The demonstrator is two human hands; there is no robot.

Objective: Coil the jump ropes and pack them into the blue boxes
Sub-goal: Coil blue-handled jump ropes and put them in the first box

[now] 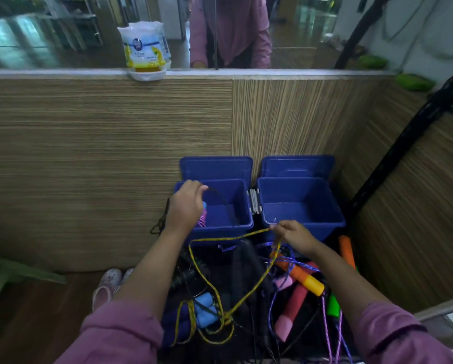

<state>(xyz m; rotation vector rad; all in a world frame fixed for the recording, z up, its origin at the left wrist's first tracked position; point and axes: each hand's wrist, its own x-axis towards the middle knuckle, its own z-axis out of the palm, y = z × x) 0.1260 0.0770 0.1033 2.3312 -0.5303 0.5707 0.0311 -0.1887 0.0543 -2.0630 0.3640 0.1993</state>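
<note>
Over the left blue box, the left hand grips a coiled black rope for lowering in, while the right hand pinches the yellow rope, apparently freeing it from the near tangle.

Two blue boxes sit beyond the hands, each with a blue lid. The right hand pinches a yellow rope flecked with dark marks. The left hand grips a pink-striped handle tipped light blue. Below the hands lie an orange and yellow handle, a pink handle, a light blue handle, a green handle and purple rope. Both sleeves are mauve pink.
</note>
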